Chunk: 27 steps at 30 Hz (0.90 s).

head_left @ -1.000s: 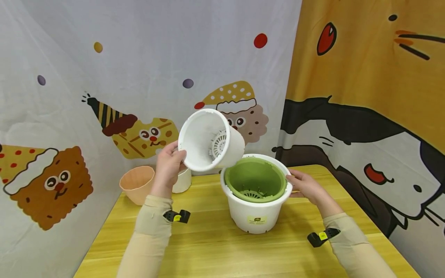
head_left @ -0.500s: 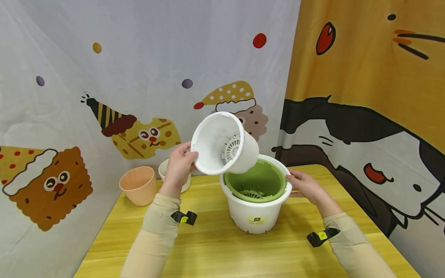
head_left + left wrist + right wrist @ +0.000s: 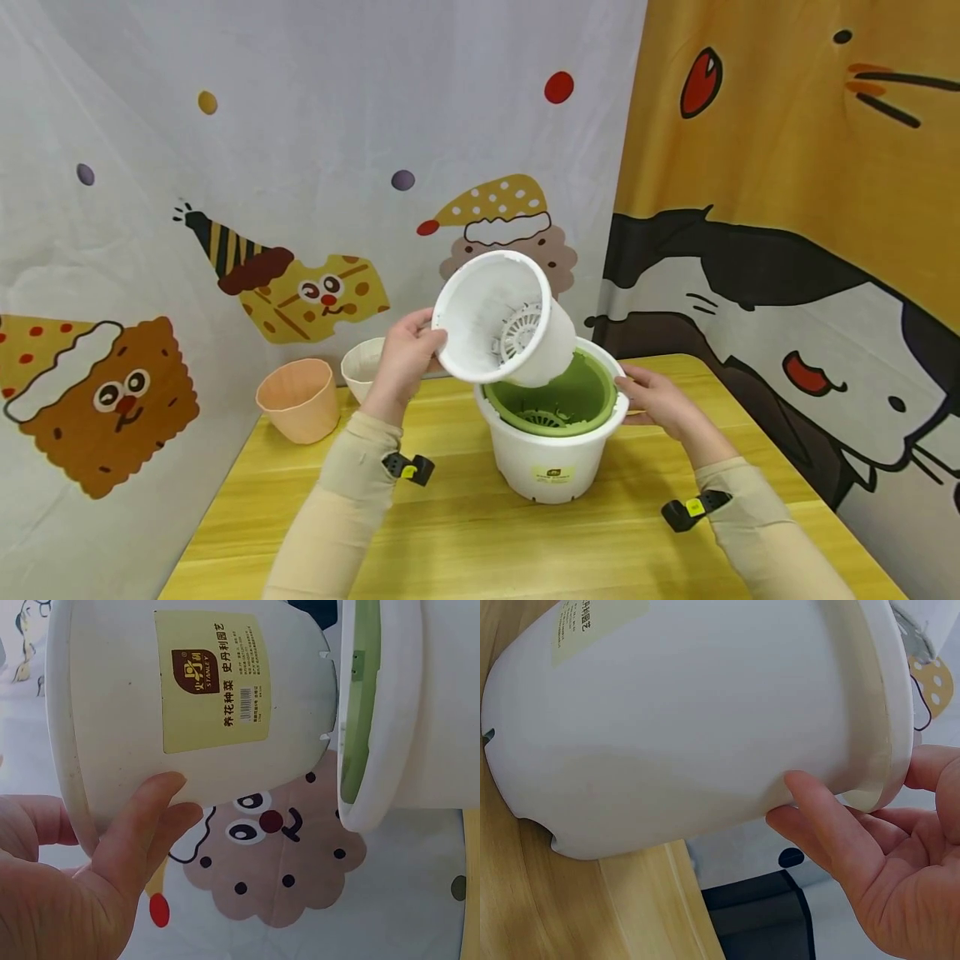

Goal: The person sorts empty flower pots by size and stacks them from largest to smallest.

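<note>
The smooth white pot (image 3: pixel 504 319) gripped in my left hand (image 3: pixel 408 358) hides part of the slotted green pot (image 3: pixel 587 392); my right hand (image 3: pixel 662 402) pinches the outer pot (image 3: pixel 525 457)

Looks like curtained-off corner: pale cartoon cloth (image 3: pixel 300 125) behind, orange cloth (image 3: pixel 675 167) with whiskered animals at right, wood-grain table (image 3: pixel 465 550); building type unclear.
</note>
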Each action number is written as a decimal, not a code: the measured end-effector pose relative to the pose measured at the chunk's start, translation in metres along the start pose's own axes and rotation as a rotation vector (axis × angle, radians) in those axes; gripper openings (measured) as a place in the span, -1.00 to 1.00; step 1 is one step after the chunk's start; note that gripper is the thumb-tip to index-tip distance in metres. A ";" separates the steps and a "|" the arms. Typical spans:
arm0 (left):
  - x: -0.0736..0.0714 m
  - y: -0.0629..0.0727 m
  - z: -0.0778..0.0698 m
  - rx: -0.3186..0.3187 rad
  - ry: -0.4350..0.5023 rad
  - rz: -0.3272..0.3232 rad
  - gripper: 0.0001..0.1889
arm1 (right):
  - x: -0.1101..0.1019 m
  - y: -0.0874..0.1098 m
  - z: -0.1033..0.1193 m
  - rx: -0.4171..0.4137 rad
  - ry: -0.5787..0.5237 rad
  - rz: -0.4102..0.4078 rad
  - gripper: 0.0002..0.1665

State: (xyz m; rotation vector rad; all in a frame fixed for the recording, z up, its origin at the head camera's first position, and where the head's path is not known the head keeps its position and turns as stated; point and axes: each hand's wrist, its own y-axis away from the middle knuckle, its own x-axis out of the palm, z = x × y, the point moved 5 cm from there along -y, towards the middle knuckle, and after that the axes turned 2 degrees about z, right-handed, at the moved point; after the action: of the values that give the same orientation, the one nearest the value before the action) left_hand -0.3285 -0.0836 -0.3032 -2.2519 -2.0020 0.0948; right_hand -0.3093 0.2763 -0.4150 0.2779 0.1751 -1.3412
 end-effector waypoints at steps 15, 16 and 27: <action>0.019 -0.005 0.010 -0.014 -0.082 0.041 -0.60 | 0.001 -0.001 0.001 0.004 0.007 0.005 -0.24; 0.020 -0.006 0.011 -0.017 -0.086 0.043 -0.60 | 0.001 -0.001 0.001 0.005 0.007 0.005 -0.25; 0.034 -0.010 0.022 -0.032 -0.171 0.051 -0.57 | 0.001 0.000 0.002 0.011 0.015 -0.002 -0.25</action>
State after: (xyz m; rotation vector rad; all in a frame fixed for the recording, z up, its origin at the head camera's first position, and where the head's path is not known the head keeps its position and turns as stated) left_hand -0.3376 -0.0477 -0.3221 -2.3891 -2.0410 0.2710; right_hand -0.3094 0.2748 -0.4133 0.2969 0.1810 -1.3423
